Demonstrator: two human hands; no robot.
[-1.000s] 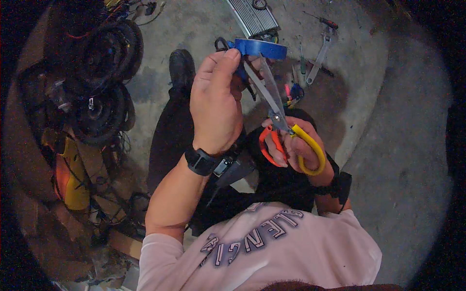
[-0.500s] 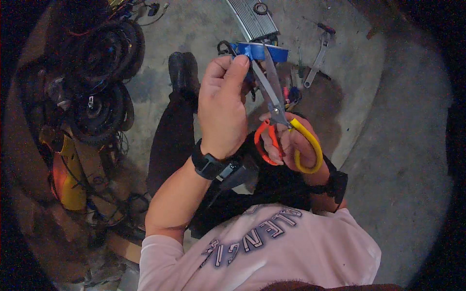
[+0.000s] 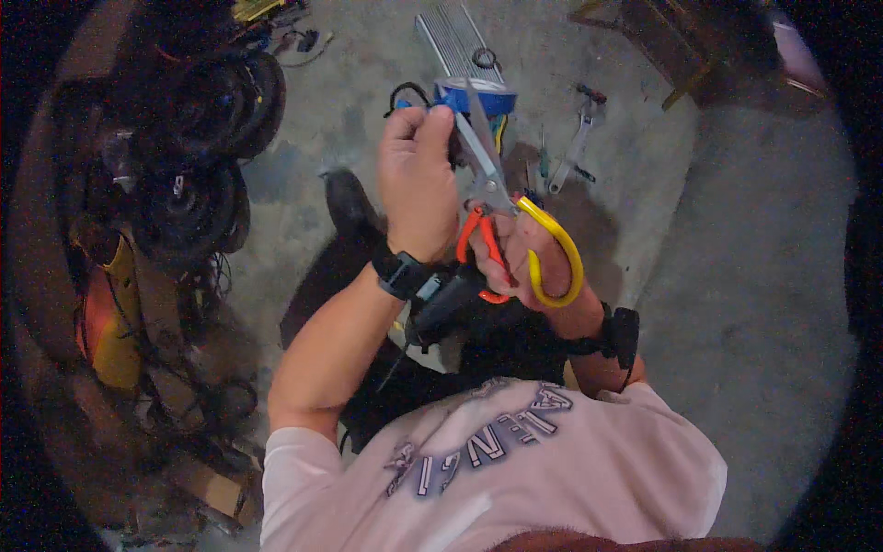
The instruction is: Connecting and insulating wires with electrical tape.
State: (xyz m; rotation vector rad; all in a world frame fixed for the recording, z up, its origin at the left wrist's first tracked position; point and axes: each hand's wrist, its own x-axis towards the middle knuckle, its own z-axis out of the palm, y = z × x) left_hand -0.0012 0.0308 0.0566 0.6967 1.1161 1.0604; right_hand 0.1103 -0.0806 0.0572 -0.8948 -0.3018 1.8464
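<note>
My left hand (image 3: 418,184) pinches blue tape between thumb and fingers, beside a looped black cable (image 3: 405,90). A roll of blue tape (image 3: 497,99) hangs just right of those fingertips. My right hand (image 3: 529,253) is closed round the handles of a pair of scissors (image 3: 480,152), one handle orange, the other yellow. Its blades stand apart and point up at the tape between my left fingers and the roll. Whether the blades touch the tape, I cannot tell. The ends of my left fingers are partly hidden behind the hand.
Beyond the tape a silver finned metal box (image 3: 451,46) lies on the concrete floor with a dark ring (image 3: 484,59) on it. A wrench (image 3: 572,152) and a screwdriver (image 3: 544,161) lie to its right. Tyres (image 3: 258,101) and a yellow-orange part (image 3: 115,322) crowd the left side.
The whole view has shifted a little, with floor objects moving left. My hands, scissors and tape appear slightly farther left. Both hands keep their hold, and the blades remain apart.
</note>
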